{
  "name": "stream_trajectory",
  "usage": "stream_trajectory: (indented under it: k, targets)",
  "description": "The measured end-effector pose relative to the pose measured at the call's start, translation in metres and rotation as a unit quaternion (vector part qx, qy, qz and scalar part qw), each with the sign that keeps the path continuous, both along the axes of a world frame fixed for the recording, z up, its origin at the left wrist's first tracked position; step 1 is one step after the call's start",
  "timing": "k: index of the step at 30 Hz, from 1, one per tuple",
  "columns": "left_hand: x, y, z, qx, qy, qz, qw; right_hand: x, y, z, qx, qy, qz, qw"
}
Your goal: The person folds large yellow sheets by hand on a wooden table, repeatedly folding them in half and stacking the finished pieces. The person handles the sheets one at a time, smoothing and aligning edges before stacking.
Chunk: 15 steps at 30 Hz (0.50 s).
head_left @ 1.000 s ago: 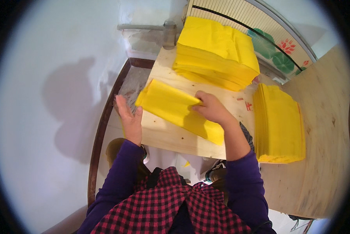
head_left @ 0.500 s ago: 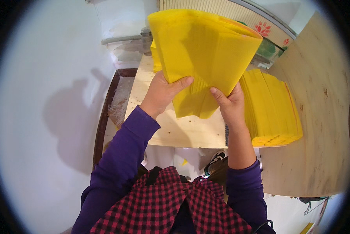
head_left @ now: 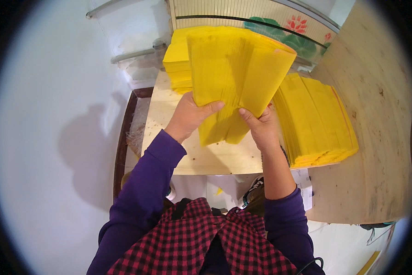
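Between both hands, a bundle of yellow fabric sheets [head_left: 217, 68] is held up over a wooden table [head_left: 203, 161]. The cloth looks thin and felt-like, and creases run down the bundle's middle. My left hand [head_left: 187, 115] is closed on its left edge, thumb across the front. On the lower right edge, my right hand [head_left: 262, 129] grips it the same way, its thumb pointing inward. The fingers of both hands are mostly hidden behind the cloth. A large yellow fabric pile [head_left: 314, 123] lies just right of my right hand.
At the table's far left stands another yellow stack [head_left: 176, 59], partly covered by the held bundle. A tall wooden panel [head_left: 366, 114] rises on the right. A white wall [head_left: 45, 137] is on the left. A slatted panel with painted flowers [head_left: 224, 10] stands behind.
The bundle has come lower and slightly left, and its middle is creased inward more deeply. More of the far-left stack shows now. Both hands keep their hold.
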<state>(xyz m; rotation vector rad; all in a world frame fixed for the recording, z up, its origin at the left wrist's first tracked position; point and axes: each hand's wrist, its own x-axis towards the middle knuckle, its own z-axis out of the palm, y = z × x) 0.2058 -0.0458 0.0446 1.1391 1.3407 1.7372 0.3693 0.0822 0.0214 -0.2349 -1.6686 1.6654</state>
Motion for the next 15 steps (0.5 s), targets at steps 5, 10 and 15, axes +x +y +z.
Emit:
stream_trajectory:
  k: [5,10,15]
  targets:
    - [0.007,-0.003,-0.028,-0.029,0.059,0.014,0.998,0.004,-0.005,-0.032,-0.010,-0.159,-0.032,0.987]
    - [0.015,-0.003,-0.048,-0.062,0.039,0.044,0.996,0.007,-0.010,-0.046,-0.003,-0.136,-0.027,0.990]
    - [0.014,-0.002,-0.030,0.011,0.091,0.052,0.994,0.012,0.003,-0.028,-0.006,-0.041,0.006,0.999]
